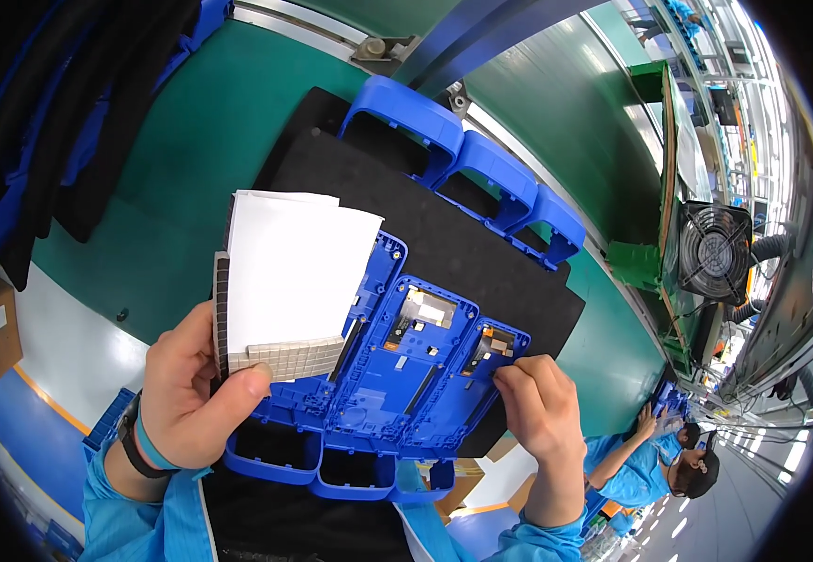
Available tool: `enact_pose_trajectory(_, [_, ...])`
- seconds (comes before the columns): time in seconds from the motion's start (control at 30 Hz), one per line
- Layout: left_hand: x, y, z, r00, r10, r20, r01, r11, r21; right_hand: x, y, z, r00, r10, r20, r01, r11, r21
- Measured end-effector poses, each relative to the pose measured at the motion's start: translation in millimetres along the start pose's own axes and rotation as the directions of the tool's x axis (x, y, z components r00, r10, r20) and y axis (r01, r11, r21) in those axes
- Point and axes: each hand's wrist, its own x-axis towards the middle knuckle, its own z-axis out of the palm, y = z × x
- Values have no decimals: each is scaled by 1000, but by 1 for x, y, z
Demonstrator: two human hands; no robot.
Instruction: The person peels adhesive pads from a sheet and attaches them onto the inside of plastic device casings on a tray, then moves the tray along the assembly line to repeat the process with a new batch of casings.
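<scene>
My left hand (191, 393) grips a stack of white backing sheets (299, 272), its thumb pressing on a strip of small beige foam squares (296, 358) along the lower edge. Black gridded pads (222, 309) show at the stack's left side. Three blue plastic housings lie in a row beneath; the sheets partly hide the left housing (369, 290). The middle housing (397, 365) and right housing (467, 389) show small electronic parts inside. At the upper right edge of the right housing, my right hand (539, 403) is closed in a pinch; whatever sits between its fingertips is hidden.
Black foam mat (331, 169) lies under the housings on a green bench (210, 122). Blue open frames line its far side (495, 178) and near side (355, 473). A fan (715, 251) stands at right. Another person (650, 464) works farther right. Black-draped racks (116, 103) stand left.
</scene>
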Motion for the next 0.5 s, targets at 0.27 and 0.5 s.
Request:
enact_pose_trajectory(0.27, [0, -1, 0, 1000, 0, -3, 0, 1000, 19, 1, -2, 1, 1000, -10, -12, 10, 1000, -14])
enact_pose_trajectory(0.5, [-1, 0, -1, 1000, 6, -3, -6, 1000, 26, -2, -4, 4, 998, -39, -48, 36, 998, -56])
